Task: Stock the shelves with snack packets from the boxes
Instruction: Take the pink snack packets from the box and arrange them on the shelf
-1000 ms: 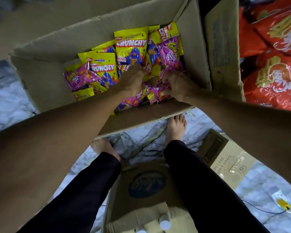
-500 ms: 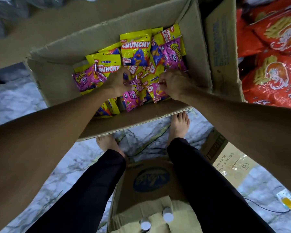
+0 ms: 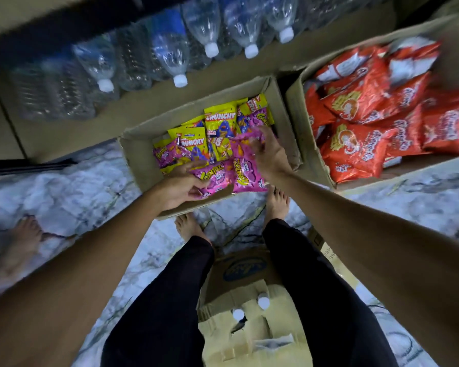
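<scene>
Head view, sole view. Cardboard box [image 3: 137, 160], open, on the floor: mixed stock of yellow Crunchy packets [image 3: 219, 123] and pink packets [image 3: 245, 169]. A second ago both hands were buried among the packets. They are now raised to the box's near edge with several pink packets drawn clear of the pile. Left hand [image 3: 180, 188]: palm up, fingers curled round one pink packet. Right hand [image 3: 270, 157]: blurred, fingers closed over the top of the others, which hang below it. The view has swung upward, taking in a row of water bottles [image 3: 170, 49] and a second box [image 3: 296, 107] of red packets [image 3: 355, 144]. Judgement: a handful is picked, and the carry to the shelf is due next.
</scene>
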Tool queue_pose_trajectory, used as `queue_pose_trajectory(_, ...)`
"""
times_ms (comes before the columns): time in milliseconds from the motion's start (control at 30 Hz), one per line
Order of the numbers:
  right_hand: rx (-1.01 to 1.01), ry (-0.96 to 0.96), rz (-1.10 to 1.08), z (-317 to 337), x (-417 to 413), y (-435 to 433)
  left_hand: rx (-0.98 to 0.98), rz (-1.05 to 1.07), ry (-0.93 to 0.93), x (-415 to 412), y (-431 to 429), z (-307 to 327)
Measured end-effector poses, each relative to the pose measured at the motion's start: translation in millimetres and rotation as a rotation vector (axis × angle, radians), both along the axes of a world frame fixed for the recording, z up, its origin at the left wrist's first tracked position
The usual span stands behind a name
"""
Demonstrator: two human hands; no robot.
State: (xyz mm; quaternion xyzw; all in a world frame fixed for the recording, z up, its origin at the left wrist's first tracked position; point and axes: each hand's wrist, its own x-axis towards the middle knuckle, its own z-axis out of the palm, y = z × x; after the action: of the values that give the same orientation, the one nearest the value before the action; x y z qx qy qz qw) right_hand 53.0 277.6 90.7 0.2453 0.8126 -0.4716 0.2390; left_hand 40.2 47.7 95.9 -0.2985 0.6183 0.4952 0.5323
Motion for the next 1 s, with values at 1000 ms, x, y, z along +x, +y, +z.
queue_pose_trajectory(1000,-0.438,-0.059,-0.084,521,44,-35,0.267,0.056,0.131,50,-27,503)
